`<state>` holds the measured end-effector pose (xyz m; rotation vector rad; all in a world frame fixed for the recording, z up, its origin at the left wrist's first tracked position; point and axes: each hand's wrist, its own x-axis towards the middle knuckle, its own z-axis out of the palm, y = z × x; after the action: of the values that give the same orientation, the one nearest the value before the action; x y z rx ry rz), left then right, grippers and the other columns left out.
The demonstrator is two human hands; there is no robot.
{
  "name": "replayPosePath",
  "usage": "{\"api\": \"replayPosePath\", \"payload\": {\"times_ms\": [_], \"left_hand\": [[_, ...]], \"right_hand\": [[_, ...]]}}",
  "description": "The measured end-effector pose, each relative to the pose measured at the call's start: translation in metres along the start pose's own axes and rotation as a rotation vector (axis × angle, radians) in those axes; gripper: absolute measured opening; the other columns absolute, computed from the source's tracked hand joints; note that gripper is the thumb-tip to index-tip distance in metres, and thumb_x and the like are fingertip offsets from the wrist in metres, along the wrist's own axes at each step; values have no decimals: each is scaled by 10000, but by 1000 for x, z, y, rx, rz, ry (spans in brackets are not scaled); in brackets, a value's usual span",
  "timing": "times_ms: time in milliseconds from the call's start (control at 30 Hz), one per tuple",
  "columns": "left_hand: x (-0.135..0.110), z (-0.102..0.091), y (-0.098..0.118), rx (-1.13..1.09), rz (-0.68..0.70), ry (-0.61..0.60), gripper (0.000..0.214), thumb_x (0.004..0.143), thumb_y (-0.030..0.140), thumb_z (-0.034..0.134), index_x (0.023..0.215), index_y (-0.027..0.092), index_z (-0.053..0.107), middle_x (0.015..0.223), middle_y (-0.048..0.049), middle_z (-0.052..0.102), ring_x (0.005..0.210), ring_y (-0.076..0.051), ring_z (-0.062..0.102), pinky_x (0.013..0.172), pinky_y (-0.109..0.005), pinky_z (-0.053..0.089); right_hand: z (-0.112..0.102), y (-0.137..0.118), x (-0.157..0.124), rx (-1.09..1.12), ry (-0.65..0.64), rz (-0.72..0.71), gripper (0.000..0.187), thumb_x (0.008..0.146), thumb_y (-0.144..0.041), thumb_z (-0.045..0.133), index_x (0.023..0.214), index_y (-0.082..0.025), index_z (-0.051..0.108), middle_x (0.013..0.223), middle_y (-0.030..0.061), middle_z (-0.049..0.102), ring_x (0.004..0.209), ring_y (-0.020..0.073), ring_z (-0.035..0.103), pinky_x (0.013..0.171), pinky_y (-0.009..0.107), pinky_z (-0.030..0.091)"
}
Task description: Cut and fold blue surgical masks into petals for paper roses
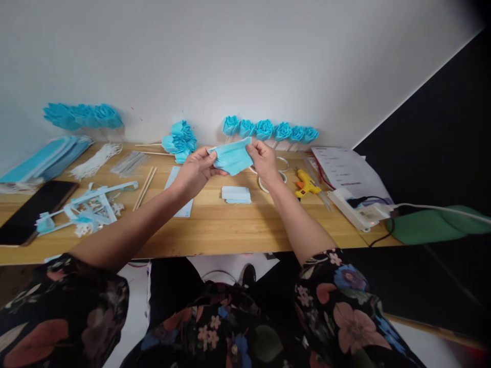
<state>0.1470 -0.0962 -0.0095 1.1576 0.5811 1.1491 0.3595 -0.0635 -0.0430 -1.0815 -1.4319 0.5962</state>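
Observation:
A light blue piece of face-mask fabric (232,157) is stretched above the table between both my hands. My left hand (199,166) pinches its left end, and my right hand (263,158) pinches its upper right corner. Below it, a small stack of cut blue-and-white pieces (236,194) lies on the wood. A longer flat blue strip of fabric (184,197) rests partly behind my left forearm. Rolls of tape (282,164) sit beside my right wrist, partly hidden by it. Just right of them lies a yellow glue gun (307,184).
Blue fabric flowers (264,130) lean along the wall. On the left are stacked masks (49,156), white ear loops (95,159), thin wires (129,163), wooden sticks (144,188), blue scraps (90,207) and a phone (36,209). A power strip (356,209) and papers (349,171) lie right.

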Motion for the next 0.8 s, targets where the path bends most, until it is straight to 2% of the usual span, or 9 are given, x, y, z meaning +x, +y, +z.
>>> {"api": "replayPosePath", "payload": {"times_ms": [167,300,433,600,800], "left_hand": [[-19,-19,-1,27,-94,149,215,887,356,697,816,184,590,708,-6,631,634,-118,642,619,-251,579],[-30,-37,-11,16,-185,242,245,816,333,757,753,180,577,630,9,620,559,-103,630,578,-234,575],[-31,-53,-22,42,-268,254,306,714,333,831,738,157,582,670,-22,676,558,-113,651,561,-225,564],[-22,-66,-32,64,-247,235,356,682,376,853,727,151,581,689,-34,689,584,-119,663,599,-236,573],[-5,-69,-40,93,-211,259,377,671,401,850,698,144,576,656,-30,661,570,-119,639,590,-253,566]], "right_hand": [[8,-11,7,-20,-114,-3,482,820,-669,602,700,-215,492,650,-37,381,627,113,356,577,259,309],[14,-13,3,-62,-211,30,403,840,-575,598,700,-209,502,640,-45,385,624,110,349,581,261,294],[21,-5,-2,-166,-233,45,336,871,-470,562,674,-209,487,629,-47,395,627,115,362,609,265,301],[23,5,-5,-226,-210,46,336,880,-461,533,659,-217,464,614,-49,380,618,122,350,613,266,292],[20,14,-7,-243,-170,62,326,879,-450,538,660,-209,511,600,-51,385,609,125,380,603,267,290]]}}
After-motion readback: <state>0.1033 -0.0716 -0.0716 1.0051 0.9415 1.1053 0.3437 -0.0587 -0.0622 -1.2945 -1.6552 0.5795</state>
